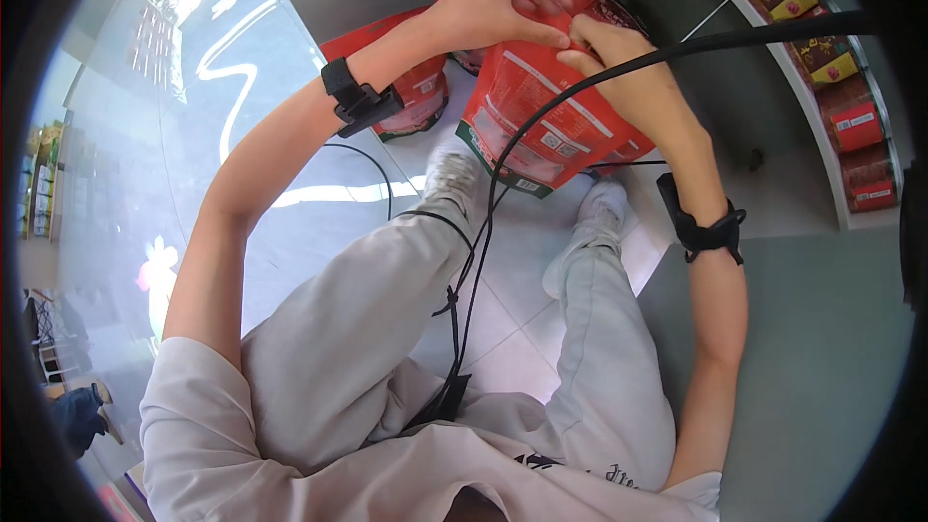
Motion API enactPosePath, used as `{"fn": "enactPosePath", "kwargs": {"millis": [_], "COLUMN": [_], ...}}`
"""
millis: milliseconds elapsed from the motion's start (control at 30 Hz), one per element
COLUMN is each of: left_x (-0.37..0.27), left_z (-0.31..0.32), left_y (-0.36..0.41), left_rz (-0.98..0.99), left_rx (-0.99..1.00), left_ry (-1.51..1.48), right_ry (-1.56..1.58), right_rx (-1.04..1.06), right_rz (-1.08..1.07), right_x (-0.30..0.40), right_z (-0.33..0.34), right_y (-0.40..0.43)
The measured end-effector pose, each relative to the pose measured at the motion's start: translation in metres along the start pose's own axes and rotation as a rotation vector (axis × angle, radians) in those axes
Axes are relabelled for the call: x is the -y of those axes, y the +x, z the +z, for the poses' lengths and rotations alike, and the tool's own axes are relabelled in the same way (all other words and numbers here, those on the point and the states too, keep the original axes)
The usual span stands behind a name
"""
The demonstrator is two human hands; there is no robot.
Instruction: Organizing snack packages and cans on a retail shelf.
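A red stand-up pouch [540, 116] with a green lower edge hangs tilted between my lower legs, its printed panel facing me. At its top edge, my left hand [518, 3] pinches the film between thumb and curled fingers. Close beside it, my right hand [609, 61] grips the same upper edge. Another red pouch [420, 98] stands on the floor behind my left forearm. More red and dark packaging [616, 11] shows beyond my hands, partly hidden by them. Each wrist wears a black strap with a small device.
Black cables [475, 268] hang between my legs, and a thicker one crosses before my right hand. Shelves with packaged goods [855, 123] curve along the right. A grey panel [790, 377] stands beside my right arm. Tiled floor [507, 297] lies under my shoes.
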State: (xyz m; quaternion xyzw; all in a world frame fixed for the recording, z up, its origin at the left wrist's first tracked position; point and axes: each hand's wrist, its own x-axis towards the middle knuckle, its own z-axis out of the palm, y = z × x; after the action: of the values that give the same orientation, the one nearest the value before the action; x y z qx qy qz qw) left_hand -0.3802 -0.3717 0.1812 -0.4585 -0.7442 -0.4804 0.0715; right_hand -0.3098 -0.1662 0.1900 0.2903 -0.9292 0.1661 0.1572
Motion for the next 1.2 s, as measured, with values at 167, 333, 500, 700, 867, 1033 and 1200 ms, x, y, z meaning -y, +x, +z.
{"fn": "enactPosePath", "kwargs": {"millis": [167, 333, 500, 700, 867, 1033, 1200], "left_x": [0.011, 0.024, 0.041, 0.07, 0.089, 0.107, 0.129], "left_z": [0.021, 0.036, 0.041, 0.037, 0.038, 0.038, 0.025], "left_y": [-0.008, -0.022, -0.027, -0.032, -0.026, -0.029, -0.03], "left_rz": [0.188, 0.105, 0.063, -0.007, -0.055, -0.04, -0.076], "left_rx": [0.133, 0.158, 0.158, 0.081, 0.018, 0.015, 0.068], "left_ry": [0.421, 0.449, 0.558, 0.562, 0.516, 0.628, 0.781], "right_ry": [0.113, 0.109, 0.352, 0.422, 0.433, 0.401, 0.273], "right_rx": [0.043, 0.061, -0.048, -0.284, -0.267, -0.199, -0.218], "right_rz": [0.089, 0.12, 0.224, 0.221, 0.2, 0.194, 0.148], "right_x": [-0.011, -0.014, -0.031, -0.046, -0.05, -0.053, -0.051], "right_z": [0.025, 0.041, 0.035, 0.029, 0.024, 0.019, 0.018], "right_y": [-0.015, -0.02, -0.018, -0.014, -0.018, -0.019, -0.018]}}
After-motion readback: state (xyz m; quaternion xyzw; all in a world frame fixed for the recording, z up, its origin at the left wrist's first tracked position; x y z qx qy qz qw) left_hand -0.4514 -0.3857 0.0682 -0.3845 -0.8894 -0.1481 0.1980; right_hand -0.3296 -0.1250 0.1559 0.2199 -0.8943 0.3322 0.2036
